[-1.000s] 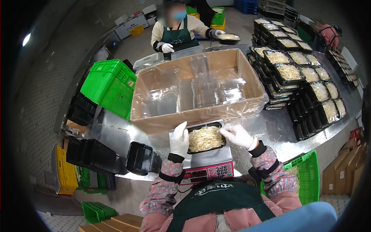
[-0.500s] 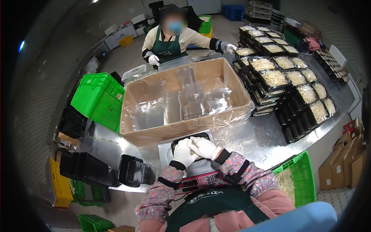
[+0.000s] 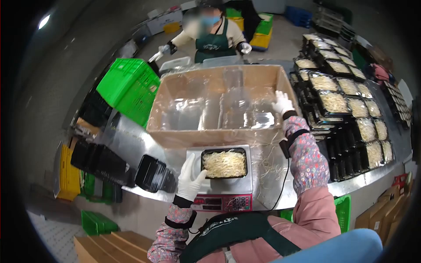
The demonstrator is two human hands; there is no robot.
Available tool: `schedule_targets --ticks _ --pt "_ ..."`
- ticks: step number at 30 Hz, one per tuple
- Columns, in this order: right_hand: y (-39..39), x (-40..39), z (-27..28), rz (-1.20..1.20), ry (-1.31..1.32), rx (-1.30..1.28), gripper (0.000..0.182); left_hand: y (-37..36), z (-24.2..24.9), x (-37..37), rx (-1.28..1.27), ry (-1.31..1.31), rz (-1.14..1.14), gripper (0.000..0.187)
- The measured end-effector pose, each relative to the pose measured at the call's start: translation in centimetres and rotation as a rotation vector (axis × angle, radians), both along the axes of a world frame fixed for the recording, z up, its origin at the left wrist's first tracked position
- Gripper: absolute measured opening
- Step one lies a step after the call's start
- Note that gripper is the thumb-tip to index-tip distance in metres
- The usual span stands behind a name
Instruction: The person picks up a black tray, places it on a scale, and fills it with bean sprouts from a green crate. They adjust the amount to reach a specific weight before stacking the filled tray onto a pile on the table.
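Note:
A black tray of pale sprouts [image 3: 224, 164] sits on the metal plate of a red-fronted scale [image 3: 223, 203]. My left hand [image 3: 190, 179], in a white glove, is at the tray's left side with thumb and fingers apart, holding nothing. My right hand [image 3: 283, 103], also gloved, reaches over the right end of a large cardboard box [image 3: 193, 138], its fingers spread near clear plastic lids [image 3: 263, 119] stacked inside. Whether its fingertips touch the lids or the lining cannot be told.
Stacked sprout trays [image 3: 335, 103] fill the table's right side. Empty black trays [image 3: 151, 174] lie at the left, below a green crate [image 3: 127, 87]. Loose sprouts [image 3: 265, 166] are scattered right of the scale. A co-worker [image 3: 215, 41] stands behind the box.
Both hands have come off the sprout tray. My left hand moved left of it, and my right hand went up and right to the box. The view shifted; the co-worker's arms moved.

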State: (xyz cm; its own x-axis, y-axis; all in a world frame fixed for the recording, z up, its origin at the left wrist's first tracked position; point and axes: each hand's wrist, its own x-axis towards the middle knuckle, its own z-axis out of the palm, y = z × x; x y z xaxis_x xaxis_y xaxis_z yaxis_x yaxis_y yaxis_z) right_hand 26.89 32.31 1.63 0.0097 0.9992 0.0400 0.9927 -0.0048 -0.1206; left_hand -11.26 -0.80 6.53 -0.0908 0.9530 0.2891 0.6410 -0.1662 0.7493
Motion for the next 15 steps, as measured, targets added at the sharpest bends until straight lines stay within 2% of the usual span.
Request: schedule_targets --ticks 1,2,3,5,8,9,11,12,14,15 --pt "0.4 0.1 0.0 0.009 -0.030 -0.080 0.074 -0.7 -0.1 -0.9 0.012 0.006 0.037 0.066" --pt "0.5 -0.1 0.8 -0.035 0.060 -0.206 0.061 -1.6 0.4 -1.5 -0.059 -0.069 0.080 0.061" --pt "0.0 -0.1 1.7 0.055 0.018 -0.124 0.040 -2.8 -0.5 -2.8 -0.009 -0.086 0.129 0.058" --pt "0.2 0.0 1.4 0.067 0.068 0.003 0.025 -3.4 -1.0 -3.3 -0.038 -0.128 0.181 0.056" --pt "-0.8 0.6 1.7 0.139 0.082 0.125 0.023 -3.0 -2.0 -3.2 -0.057 -0.019 0.145 0.053" --pt "-1.1 0.8 1.8 0.136 0.083 0.132 0.023 -2.2 -3.4 -2.8 -0.022 -0.142 0.111 0.052" --pt "-1.4 1.2 1.6 0.205 0.010 0.352 0.013 -0.8 -1.7 -0.5 -0.013 0.078 0.022 0.050" --pt "-1.7 1.4 1.5 0.279 -0.032 0.450 0.011 0.5 -1.5 0.5 0.030 0.095 -0.065 0.049" --pt "-2.1 1.3 2.2 0.288 -0.083 0.504 0.012 3.3 -1.5 2.5 0.165 0.212 -0.219 0.046" --pt "-2.3 1.2 2.6 0.307 -0.130 0.552 0.014 4.4 -1.5 3.6 0.116 0.197 -0.290 0.045"
